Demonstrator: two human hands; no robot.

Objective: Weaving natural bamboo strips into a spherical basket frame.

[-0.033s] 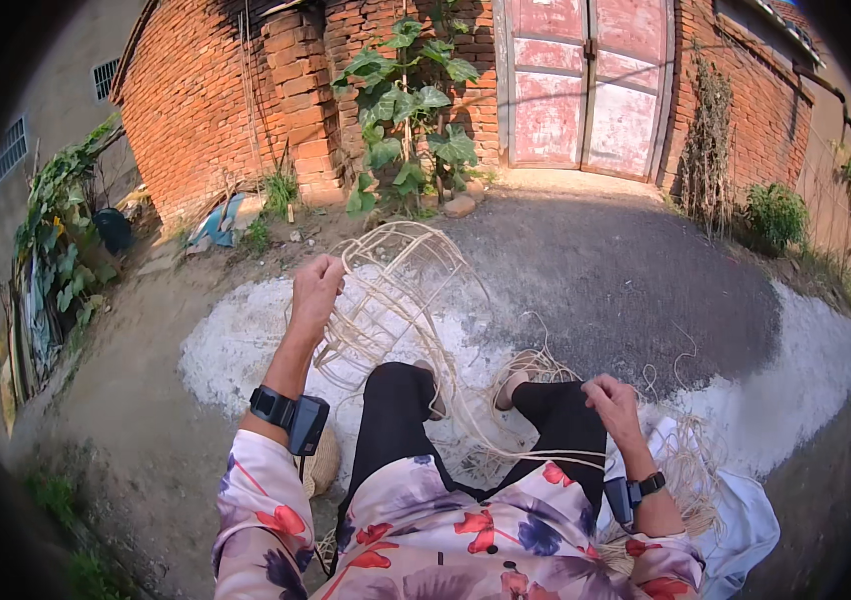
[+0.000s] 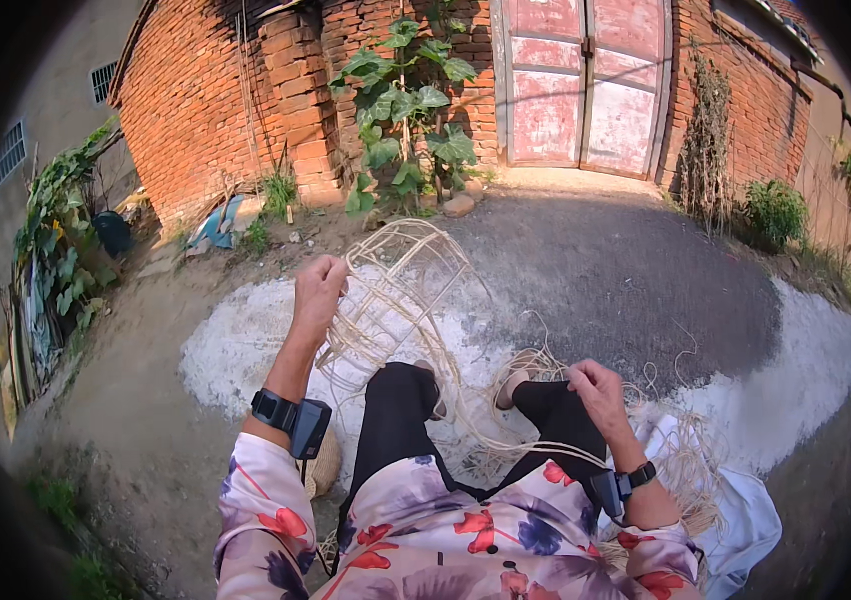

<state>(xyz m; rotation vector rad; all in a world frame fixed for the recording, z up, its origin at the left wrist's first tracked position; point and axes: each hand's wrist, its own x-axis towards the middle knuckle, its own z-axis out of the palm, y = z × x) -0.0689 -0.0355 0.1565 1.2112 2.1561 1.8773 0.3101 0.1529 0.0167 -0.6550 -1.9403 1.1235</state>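
Yard: red brick wall (image 2: 196, 110) and faded pink door (image 2: 586, 90) beyond grey-and-white ground (image 2: 636, 270).
Frame (image 2: 406, 262): open, cage-like, made of pale strips, tilted ahead of my knees, left of centre.
Left hand (image 2: 319, 290): my fingers close around the frame's left edge.
Right hand (image 2: 598, 390): fingers curled in above my right knee; I cannot tell whether they pinch anything.
Loose strands (image 2: 546, 447): curving from near the frame's lower side across my right thigh.
Cloth (image 2: 746, 520): pale, on my right, beside tangled strips (image 2: 691, 460).
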